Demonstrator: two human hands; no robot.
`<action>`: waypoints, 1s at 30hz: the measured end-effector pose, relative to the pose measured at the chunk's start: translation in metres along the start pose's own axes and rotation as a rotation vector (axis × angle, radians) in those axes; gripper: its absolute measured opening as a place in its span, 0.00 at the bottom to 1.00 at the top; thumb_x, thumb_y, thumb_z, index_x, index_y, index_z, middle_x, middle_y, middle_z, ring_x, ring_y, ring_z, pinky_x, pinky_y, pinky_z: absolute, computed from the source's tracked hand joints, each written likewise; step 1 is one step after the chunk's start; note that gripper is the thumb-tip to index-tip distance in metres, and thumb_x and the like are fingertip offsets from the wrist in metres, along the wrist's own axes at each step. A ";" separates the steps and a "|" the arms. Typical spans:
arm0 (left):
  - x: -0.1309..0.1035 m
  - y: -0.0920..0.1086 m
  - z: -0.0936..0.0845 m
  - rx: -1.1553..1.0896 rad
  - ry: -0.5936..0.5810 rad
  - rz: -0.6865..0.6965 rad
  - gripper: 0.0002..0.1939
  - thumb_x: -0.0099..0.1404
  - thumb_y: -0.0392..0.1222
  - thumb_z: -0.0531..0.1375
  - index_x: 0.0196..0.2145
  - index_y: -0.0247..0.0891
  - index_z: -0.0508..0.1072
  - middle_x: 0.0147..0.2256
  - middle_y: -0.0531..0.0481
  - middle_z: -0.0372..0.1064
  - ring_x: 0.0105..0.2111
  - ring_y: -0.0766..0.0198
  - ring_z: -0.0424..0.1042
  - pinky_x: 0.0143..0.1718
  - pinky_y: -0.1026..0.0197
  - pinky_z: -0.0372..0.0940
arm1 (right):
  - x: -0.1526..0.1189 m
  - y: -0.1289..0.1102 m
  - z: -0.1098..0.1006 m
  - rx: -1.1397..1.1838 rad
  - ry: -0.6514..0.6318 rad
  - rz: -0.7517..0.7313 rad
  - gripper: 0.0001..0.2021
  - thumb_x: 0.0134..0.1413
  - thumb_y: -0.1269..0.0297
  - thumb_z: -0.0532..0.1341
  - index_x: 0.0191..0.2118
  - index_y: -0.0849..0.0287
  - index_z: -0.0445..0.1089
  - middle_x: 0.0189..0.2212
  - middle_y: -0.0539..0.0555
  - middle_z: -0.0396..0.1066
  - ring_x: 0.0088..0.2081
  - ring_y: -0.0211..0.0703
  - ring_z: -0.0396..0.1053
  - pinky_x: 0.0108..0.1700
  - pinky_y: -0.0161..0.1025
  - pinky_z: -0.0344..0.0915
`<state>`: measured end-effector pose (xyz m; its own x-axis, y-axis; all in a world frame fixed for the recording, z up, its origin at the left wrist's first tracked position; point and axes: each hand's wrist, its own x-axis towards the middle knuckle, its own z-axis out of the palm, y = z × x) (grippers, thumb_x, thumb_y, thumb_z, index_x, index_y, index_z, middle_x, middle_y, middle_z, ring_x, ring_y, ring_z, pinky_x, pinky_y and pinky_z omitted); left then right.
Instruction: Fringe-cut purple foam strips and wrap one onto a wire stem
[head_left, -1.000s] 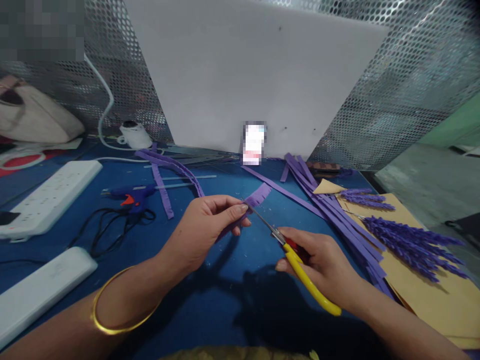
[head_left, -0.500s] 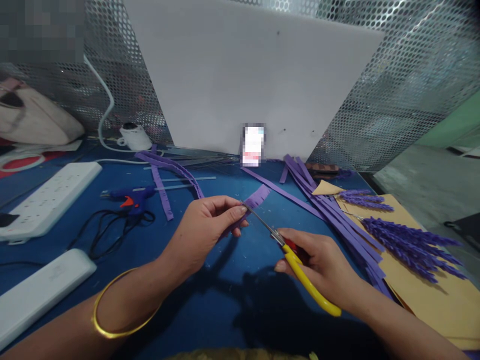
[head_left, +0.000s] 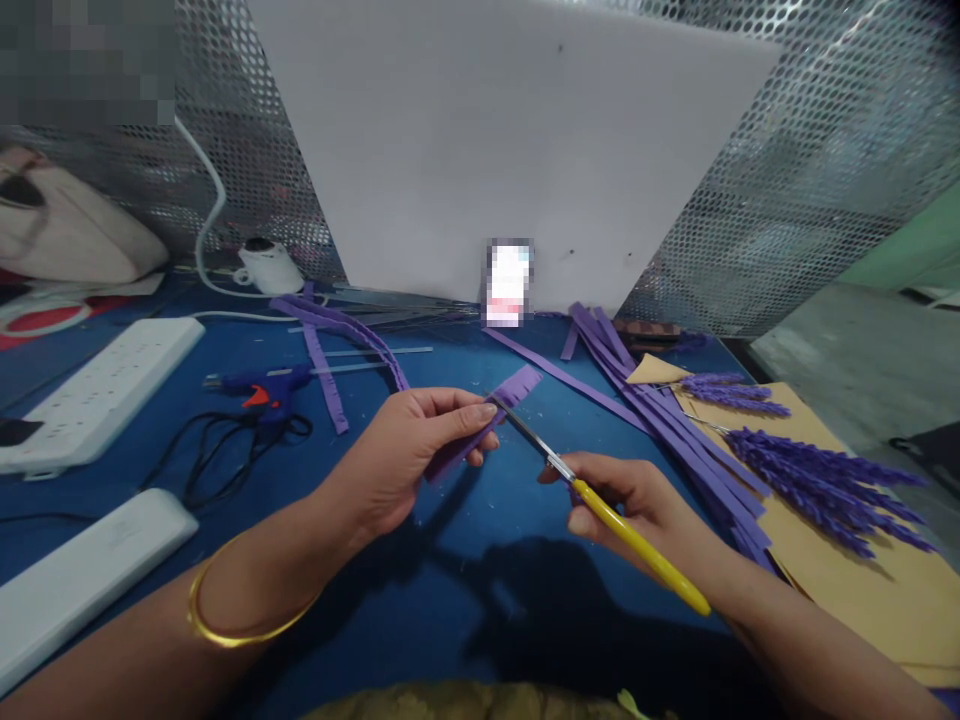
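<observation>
My left hand pinches a purple paper strip between thumb and fingers, its far end angled up to the right. Small cuts run along that strip's edge. In my right hand is a pair of scissors with yellow handles; the blades meet the strip's edge just beside my left thumb. A long fringed purple strip curves over the table behind my left hand. Beyond my right hand lies a bundle of plain purple strips.
A blue glue gun with its black cord and white power strips lie at left. At right, purple lavender-like stems rest on tan paper. A lit phone leans against the white board.
The scissors have turned in my right hand, so the yellow handle points further right and the red inner part is hidden. My left hand still pinches the strip in nearly the same place.
</observation>
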<state>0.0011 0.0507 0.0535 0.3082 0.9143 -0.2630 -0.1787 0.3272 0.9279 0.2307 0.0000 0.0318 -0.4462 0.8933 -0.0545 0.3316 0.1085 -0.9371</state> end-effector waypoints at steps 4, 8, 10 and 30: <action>-0.001 0.001 0.000 0.070 0.015 0.024 0.06 0.54 0.40 0.70 0.27 0.35 0.79 0.23 0.53 0.75 0.21 0.74 0.67 0.23 0.73 0.59 | -0.002 0.004 0.000 -0.150 0.032 -0.013 0.15 0.58 0.51 0.63 0.36 0.60 0.71 0.24 0.45 0.54 0.25 0.34 0.48 0.26 0.32 0.49; -0.003 0.002 0.001 0.116 0.061 0.079 0.07 0.54 0.41 0.70 0.27 0.35 0.79 0.23 0.52 0.75 0.22 0.73 0.67 0.23 0.72 0.58 | -0.003 0.005 0.002 -0.310 0.108 -0.057 0.17 0.57 0.50 0.64 0.45 0.58 0.72 0.26 0.47 0.60 0.26 0.36 0.53 0.27 0.33 0.53; -0.003 0.002 0.001 0.095 0.067 0.085 0.06 0.53 0.41 0.70 0.27 0.35 0.80 0.23 0.52 0.75 0.22 0.73 0.67 0.24 0.72 0.60 | -0.003 0.003 0.002 -0.371 0.139 -0.077 0.19 0.55 0.49 0.65 0.46 0.57 0.72 0.27 0.48 0.62 0.26 0.36 0.55 0.27 0.32 0.54; -0.004 0.001 0.003 0.147 0.078 0.147 0.05 0.55 0.40 0.69 0.26 0.36 0.79 0.22 0.53 0.74 0.22 0.73 0.67 0.23 0.72 0.59 | -0.004 -0.001 0.002 -0.530 0.171 -0.206 0.20 0.58 0.49 0.63 0.46 0.62 0.72 0.27 0.50 0.69 0.25 0.37 0.60 0.27 0.33 0.56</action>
<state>0.0023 0.0471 0.0564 0.2144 0.9672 -0.1361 -0.0766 0.1556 0.9848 0.2308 -0.0043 0.0326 -0.4202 0.8833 0.2077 0.6417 0.4511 -0.6203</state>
